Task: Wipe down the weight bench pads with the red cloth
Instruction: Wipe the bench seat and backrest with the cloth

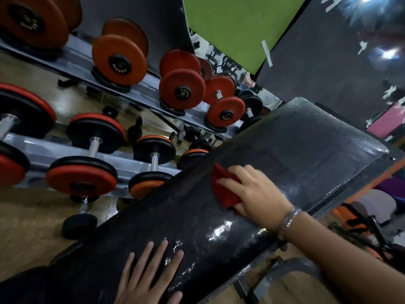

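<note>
**Red cloth pressed to the bench pad, mid-length**

The red cloth (225, 189) lies bunched on the black bench pad (285, 154), roughly halfway along its length and toward the edge nearer the dumbbell rack. The right hand (256, 191) covers it from the right side — fingers (230, 183) spread over the fabric and bearing down on it, the thumb tucked against the cloth's lower fold. A silver bracelet (289, 218) circles the right wrist.

The pad runs diagonally from the lower left to the upper right, its vinyl surface glossy with wet-looking streaks and highlights, most of all just below the cloth. The left hand (149, 273) rests flat on the near part of the pad, palm down, fingers (162, 251) spread apart and holding nothing.

Beyond the far edge of the pad stands a two-tier grey dumbbell rack (72, 150). Its upper tier carries orange-red dumbbells (182, 88) with black end caps — the lower tier holds black ones (87, 150) with red or orange rims and chrome handles. One small black dumbbell (81, 218) lies on the wooden floor (28, 229) just beside the pad. A green mat (238, 25) leans up behind the rack.
</note>
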Motion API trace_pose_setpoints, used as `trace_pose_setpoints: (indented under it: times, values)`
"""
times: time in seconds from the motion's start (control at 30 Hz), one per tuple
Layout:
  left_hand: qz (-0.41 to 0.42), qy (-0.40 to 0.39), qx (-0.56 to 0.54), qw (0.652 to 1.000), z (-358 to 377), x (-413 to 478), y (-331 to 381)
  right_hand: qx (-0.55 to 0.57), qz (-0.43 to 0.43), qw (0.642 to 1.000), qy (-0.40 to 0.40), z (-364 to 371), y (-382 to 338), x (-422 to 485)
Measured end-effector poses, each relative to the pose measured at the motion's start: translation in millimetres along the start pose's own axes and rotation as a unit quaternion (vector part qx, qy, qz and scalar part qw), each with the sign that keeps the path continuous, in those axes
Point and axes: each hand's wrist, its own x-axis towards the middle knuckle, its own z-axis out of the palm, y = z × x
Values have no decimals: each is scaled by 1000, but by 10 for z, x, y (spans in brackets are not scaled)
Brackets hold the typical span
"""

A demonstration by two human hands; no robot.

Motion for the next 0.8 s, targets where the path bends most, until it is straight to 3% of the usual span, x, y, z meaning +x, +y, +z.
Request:
trace_pose_setpoints:
  times: [0.07, 0.17, 0.3, 0.37, 0.47, 0.53, 0.63, 0.73, 0.8]
  values:
    - [2, 3, 4, 1000, -6, -2, 1, -16, 21, 1000, 10, -46, 201, 45]
    - [5, 10, 7, 1000, 16, -6, -9, -63, 125, 989, 37, -42, 338, 375]
    - [10, 18, 6, 1000, 18, -1, -7, -77, 193, 978, 27, 91, 71, 745]
    - [12, 34, 10, 999, 29, -2, -17, -56, 134, 989, 15, 166, -134, 705]
    - [14, 57, 12, 998, 27, 15, -29, 3, -23, 1000, -20, 168, -227, 467]
    - [17, 64, 2, 998, 18, 30, -47, 17, -57, 998, -30, 107, -61, 414]
    - [29, 82, -8, 996, 22, 42, -78, -32, 37, 999, -14, 56, 287, 628]
    - [32, 79, -23, 996, 23, 47, -107, -102, 173, 979, -19, 65, 452, 1013]
    - [31, 80, -33, 996, 47, 50, -127, -113, 220, 968, -32, 106, 377, 1218]
